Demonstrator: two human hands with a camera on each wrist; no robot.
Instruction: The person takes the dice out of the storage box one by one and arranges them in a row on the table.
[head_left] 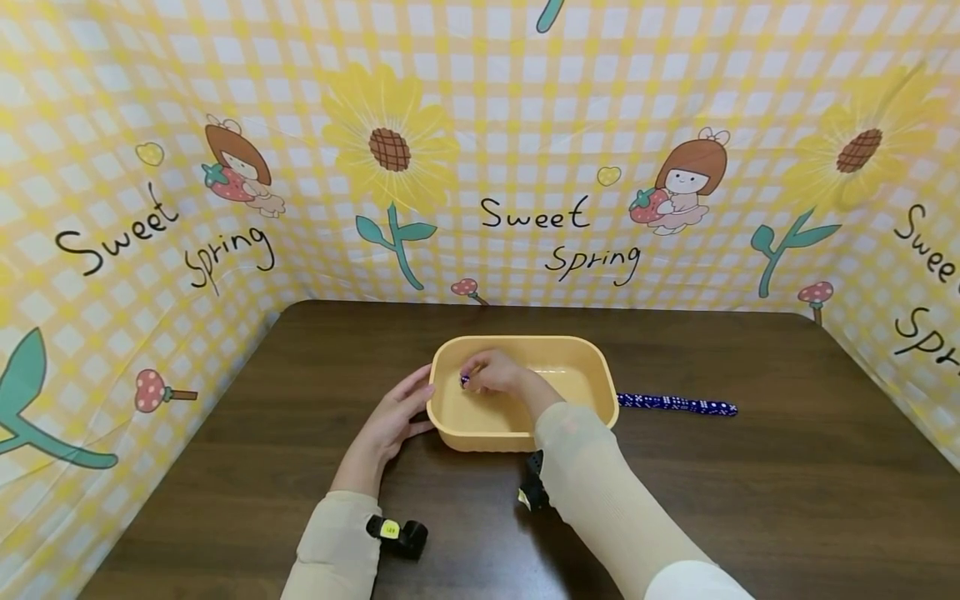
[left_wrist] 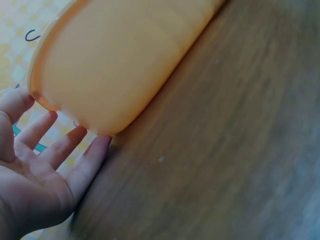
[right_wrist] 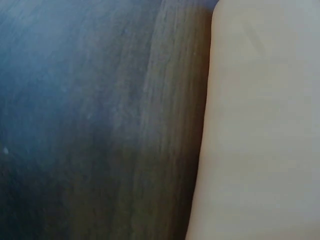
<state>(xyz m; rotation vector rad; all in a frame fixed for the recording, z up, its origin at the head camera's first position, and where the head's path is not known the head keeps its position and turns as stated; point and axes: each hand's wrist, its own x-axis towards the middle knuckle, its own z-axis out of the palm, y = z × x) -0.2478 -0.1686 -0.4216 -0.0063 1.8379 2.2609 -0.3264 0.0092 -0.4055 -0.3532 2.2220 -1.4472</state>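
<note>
A yellow plastic tub (head_left: 525, 443) stands on the table. My left hand (head_left: 393, 421) rests at its left end, the fingers fairly straight and the fingertips against the rim and outer wall, as the left wrist view also shows on the tub (left_wrist: 115, 65). Inside the tub, my right hand (head_left: 495, 372) pinches a small dark blue die (head_left: 464, 381) with white pips near the left inner wall. To the right of the tub lies a long row of blue dice (head_left: 678, 404). The right wrist view shows only the tub wall (right_wrist: 260, 125) and table, no hand.
The brown wooden table (head_left: 225, 500) lies under everything. Yellow checked cloth (head_left: 525, 167) with printed flowers hangs behind it and at both sides. A black wrist camera (head_left: 401, 537) is strapped to the left sleeve, another (head_left: 533, 483) to the right.
</note>
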